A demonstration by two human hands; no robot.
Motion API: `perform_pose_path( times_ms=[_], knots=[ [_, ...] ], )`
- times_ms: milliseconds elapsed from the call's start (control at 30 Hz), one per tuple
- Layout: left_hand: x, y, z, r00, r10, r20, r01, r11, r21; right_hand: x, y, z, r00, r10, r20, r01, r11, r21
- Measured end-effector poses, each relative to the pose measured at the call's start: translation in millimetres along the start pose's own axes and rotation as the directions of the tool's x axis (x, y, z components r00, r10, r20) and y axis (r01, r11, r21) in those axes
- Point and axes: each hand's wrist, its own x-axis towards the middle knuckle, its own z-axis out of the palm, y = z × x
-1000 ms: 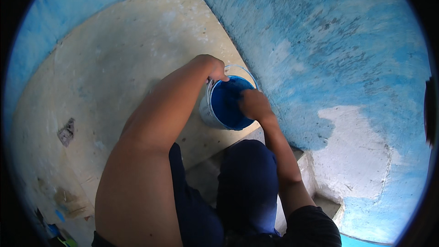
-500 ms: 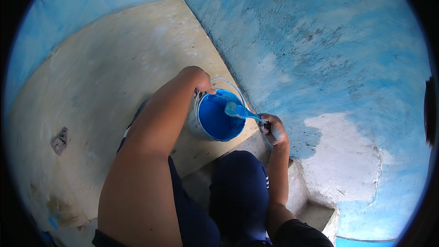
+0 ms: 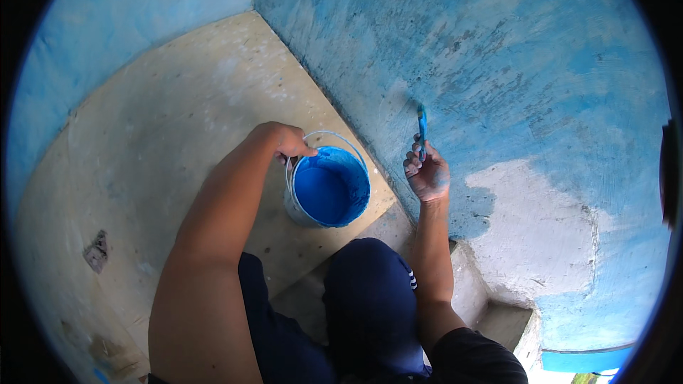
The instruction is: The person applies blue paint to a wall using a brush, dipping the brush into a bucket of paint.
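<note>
A white bucket (image 3: 295,211) with a wire handle stands on the beige surface, holding blue paint (image 3: 321,189). My left hand (image 3: 289,142) grips the bucket's left rim, the thumb lying over the edge. In my right hand (image 3: 430,176) is a paintbrush (image 3: 422,126), held by its handle and seen edge-on. Its bristle end points away from me at the blue, patchily painted wall (image 3: 526,92). Whether the bristles touch the wall, I cannot tell. Smears of paint mark my right fingers and palm.
A bare whitish patch (image 3: 530,220) lies low on the right wall. Another light blue wall (image 3: 171,0) meets it at the far corner. My knee (image 3: 370,291) in dark blue cloth is close below the bucket. A step-like recess (image 3: 504,323) lies at lower right.
My right hand has lifted the paintbrush from over the bucket's opening and brought it up and right to the wall. My left hand stays on the rim. The view has shifted slightly.
</note>
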Motion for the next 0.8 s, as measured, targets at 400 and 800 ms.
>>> perform_pose_path(
  times_ms=[400,800],
  knots=[
    [0.9,1.8,1.0,0.998,-0.010,-0.061,0.016,0.996,0.090,-31.7,19.3,30.3,0.996,0.052,-0.074,-0.073,0.951,-0.302],
    [1.4,2.8,1.9,0.998,-0.028,-0.055,0.032,0.996,0.079,3.6,21.6,-11.8,0.963,0.007,-0.271,-0.023,0.998,-0.054]
  ],
)
